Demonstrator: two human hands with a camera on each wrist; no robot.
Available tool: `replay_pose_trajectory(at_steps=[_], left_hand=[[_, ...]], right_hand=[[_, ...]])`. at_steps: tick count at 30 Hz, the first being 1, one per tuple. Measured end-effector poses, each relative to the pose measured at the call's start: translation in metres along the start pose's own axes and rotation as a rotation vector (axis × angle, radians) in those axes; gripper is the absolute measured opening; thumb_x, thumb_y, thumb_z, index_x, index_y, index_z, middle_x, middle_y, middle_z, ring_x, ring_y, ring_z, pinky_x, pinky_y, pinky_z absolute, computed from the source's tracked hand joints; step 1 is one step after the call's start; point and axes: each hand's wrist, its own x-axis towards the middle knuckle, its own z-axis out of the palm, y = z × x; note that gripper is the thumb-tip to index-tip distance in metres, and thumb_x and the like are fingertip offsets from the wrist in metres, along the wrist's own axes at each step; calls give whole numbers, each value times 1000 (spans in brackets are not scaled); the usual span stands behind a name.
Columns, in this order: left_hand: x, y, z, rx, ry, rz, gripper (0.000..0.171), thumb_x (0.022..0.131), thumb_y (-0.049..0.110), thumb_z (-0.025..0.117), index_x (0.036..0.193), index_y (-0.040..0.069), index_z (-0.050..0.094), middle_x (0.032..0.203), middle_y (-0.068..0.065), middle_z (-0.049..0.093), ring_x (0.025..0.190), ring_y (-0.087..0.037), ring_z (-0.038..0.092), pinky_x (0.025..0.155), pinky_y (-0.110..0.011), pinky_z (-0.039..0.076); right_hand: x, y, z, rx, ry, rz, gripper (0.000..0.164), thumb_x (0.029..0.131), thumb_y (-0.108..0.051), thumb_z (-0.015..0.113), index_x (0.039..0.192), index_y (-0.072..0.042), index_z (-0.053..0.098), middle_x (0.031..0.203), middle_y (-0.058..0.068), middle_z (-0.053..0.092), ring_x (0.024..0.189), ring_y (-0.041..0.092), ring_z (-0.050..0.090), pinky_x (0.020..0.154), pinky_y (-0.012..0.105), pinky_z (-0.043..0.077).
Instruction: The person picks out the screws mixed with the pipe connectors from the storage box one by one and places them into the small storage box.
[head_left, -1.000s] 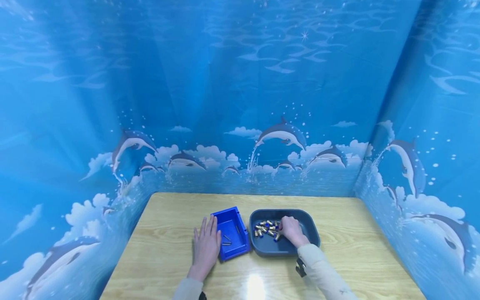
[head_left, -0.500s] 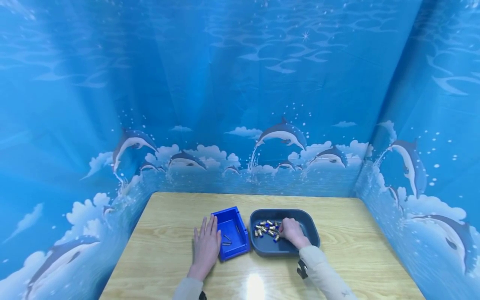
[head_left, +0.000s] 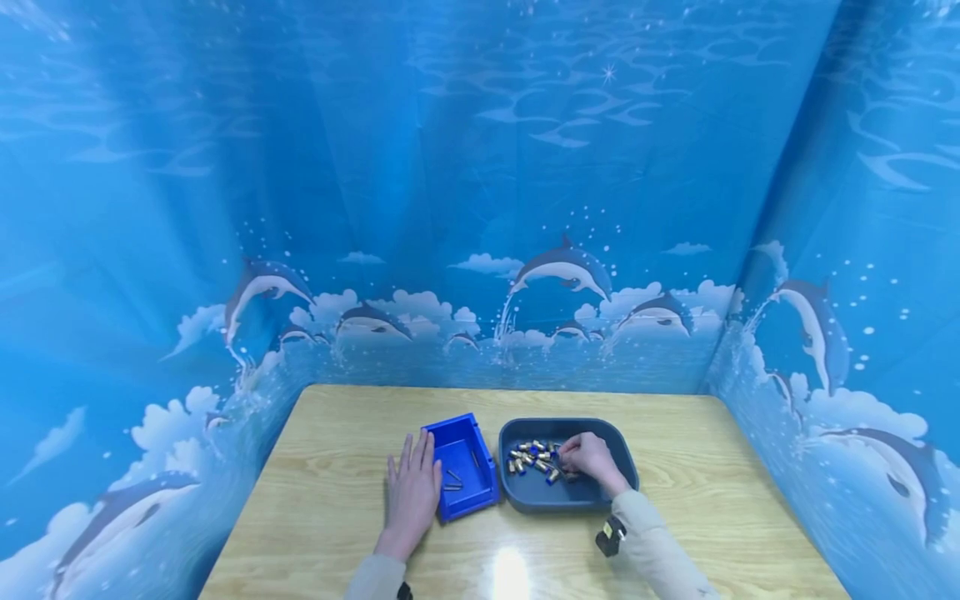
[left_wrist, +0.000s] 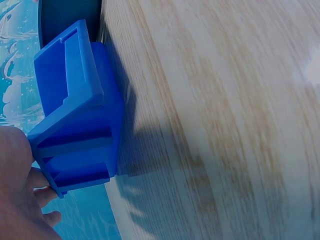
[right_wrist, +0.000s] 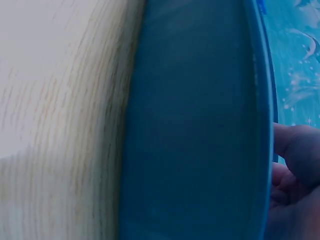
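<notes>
My left hand (head_left: pixel 411 493), its fingers straight, rests along the left side of a blue plastic parts bin (head_left: pixel 492 482). In the left wrist view the bin's wall (left_wrist: pixel 80 135) stands beside the fingers. Inside the bin lie several short, thin metal pins (head_left: pixel 452 487). My right hand (head_left: pixel 591 457) is down inside a dark grey-blue tub (head_left: pixel 630 467), fingers bent, fingertips at the right edge of a pile of brass-coloured fittings with blue ends (head_left: pixel 542 465). I cannot tell what the right fingertips hold. The tub's wall (right_wrist: pixel 195 120) hides part of that hand in the right wrist view.
Bin and tub stand side by side on a light wood-grain table (head_left: pixel 337 467). A blue curtain printed with dolphins (head_left: pixel 480 208) hangs behind and along both sides. Bright glare (head_left: pixel 510 575) shows near the table's front.
My right hand has shifted slightly right in the tub and turned, its fingers showing more, and dark small pieces show beneath it. The left hand and both containers have stayed put.
</notes>
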Motion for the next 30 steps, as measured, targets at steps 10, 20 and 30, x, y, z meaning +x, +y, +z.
replay_pose_trajectory(at_steps=[10, 20, 30], left_hand=[[0, 0, -1, 5, -13, -3, 54, 107, 28, 48, 155, 5, 39, 163, -12, 34, 152, -38, 23, 119, -69, 20], [-1, -1, 0, 1, -5, -1, 53, 107, 27, 49, 154, 5, 40, 162, -13, 35, 152, -38, 23, 118, -70, 20], [-1, -1, 1, 2, 4, -1, 53, 107, 27, 50, 154, 5, 41, 161, -13, 37, 152, -38, 24, 118, -70, 20]], right_hand=[[-1, 3, -5, 427, -77, 82, 21, 89, 11, 66, 106, 22, 65, 90, 29, 74, 72, 25, 76, 69, 36, 65], [-5, 1, -11, 581, -138, 82, 32, 93, 10, 62, 121, 26, 57, 101, 31, 72, 86, 28, 76, 78, 35, 64], [-4, -11, -9, 623, -139, 97, 34, 96, 5, 63, 126, 20, 58, 109, 30, 72, 95, 30, 75, 84, 36, 62]])
